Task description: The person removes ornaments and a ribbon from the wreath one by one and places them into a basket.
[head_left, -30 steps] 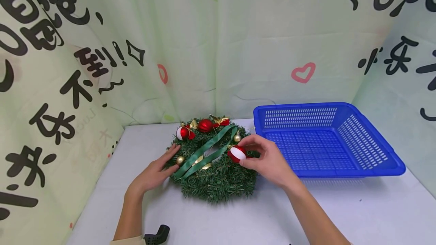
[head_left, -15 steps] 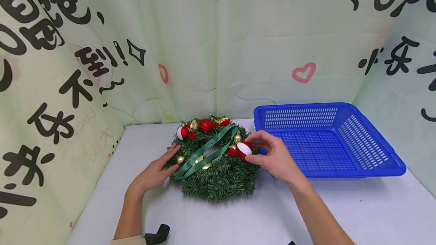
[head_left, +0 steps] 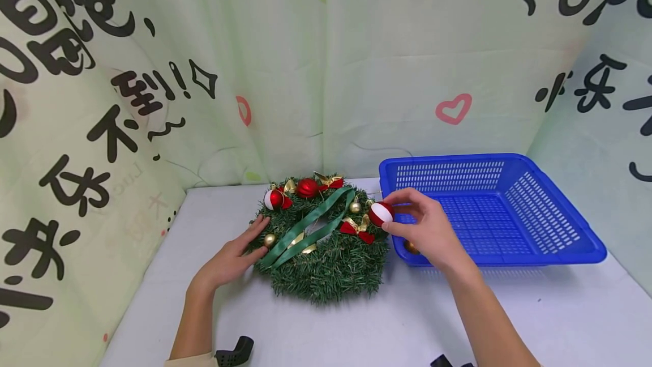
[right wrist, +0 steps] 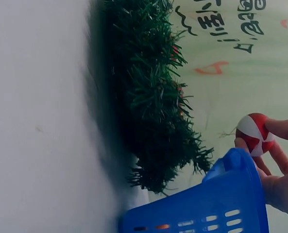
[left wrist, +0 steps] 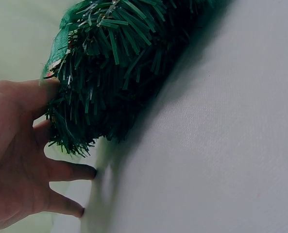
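1 wreath point(head_left: 328, 273), 1 bskt point(head_left: 514, 258), 2 R/W balls point(head_left: 381, 214), 1 red ball point(head_left: 307, 188), 3 gold balls point(head_left: 269, 239)

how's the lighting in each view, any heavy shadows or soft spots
head view: bright and fairly even, only soft shadows by the wreath and the blue basket on the white table; left wrist view: dimmer, with the wreath's underside nearly black; right wrist view: also dim and turned sideways, a soft-edged dark shadow along the wreath, the red-and-white ball easy to make out

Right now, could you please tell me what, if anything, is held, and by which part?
The right hand pinches a red-and-white ball by its rounded sides; the left hand only touches the wreath.
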Demonstrator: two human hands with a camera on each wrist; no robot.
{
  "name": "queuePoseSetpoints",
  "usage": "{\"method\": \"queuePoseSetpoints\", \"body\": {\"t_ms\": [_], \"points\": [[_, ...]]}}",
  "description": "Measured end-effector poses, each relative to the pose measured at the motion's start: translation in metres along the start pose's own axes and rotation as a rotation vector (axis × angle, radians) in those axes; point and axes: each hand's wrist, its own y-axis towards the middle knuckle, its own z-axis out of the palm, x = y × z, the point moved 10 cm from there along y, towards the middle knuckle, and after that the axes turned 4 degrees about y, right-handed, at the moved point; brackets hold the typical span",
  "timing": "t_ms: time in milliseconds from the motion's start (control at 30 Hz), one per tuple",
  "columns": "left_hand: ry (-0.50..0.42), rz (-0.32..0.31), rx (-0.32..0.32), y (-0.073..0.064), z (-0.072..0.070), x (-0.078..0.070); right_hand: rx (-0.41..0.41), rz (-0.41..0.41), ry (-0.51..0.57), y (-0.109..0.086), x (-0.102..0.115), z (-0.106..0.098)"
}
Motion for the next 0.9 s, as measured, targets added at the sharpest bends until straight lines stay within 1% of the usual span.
{"method": "queuePoseSetpoints", "body": {"t_ms": [200,400,600,900], "points": [[0.002,0.004,0.001,0.001,0.000,0.000,-0.031,0.000,-0.026,0.002,-0.004,-0.013],[0.007,0.004,0.005,0.001,0.001,0.001,-0.063,0.026,-0.039,0.002,-0.007,-0.023],[0.009,0.007,0.002,0.001,0.001,0.002,-0.107,0.049,-0.087,0.001,-0.009,-0.035],[0.012,0.008,0.002,0.001,0.001,0.001,-0.135,0.082,-0.085,0.002,-0.016,-0.044]]}}
